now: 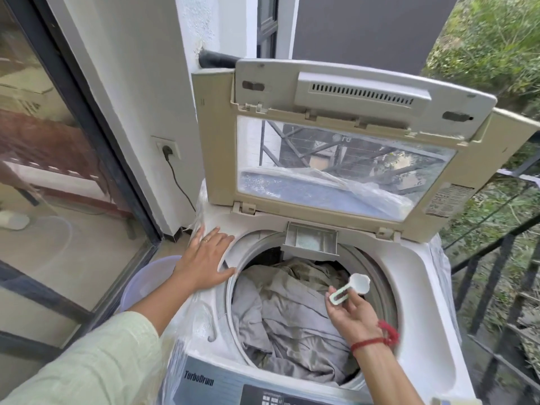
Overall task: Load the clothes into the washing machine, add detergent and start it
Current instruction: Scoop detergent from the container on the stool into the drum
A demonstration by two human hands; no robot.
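A white top-loading washing machine (420,290) stands in front of me with its lid (344,159) folded up. Grey and olive clothes (289,314) lie in the drum. At the drum's far rim a small detergent drawer (311,238) is pulled out, with pale powder in it. My left hand (206,258) rests flat, fingers spread, on the machine's top left of the drum. My right hand (352,312) is over the drum's right side and pinches the handle of a white detergent scoop (350,287), whose bowl points toward the drawer.
The control panel (263,396) lies at the near edge. A lilac plastic tub (146,285) sits on the floor to the left. A wall socket with a black cable (169,150) is behind it. A glass sliding door (58,171) is at left, a black railing (496,273) at right.
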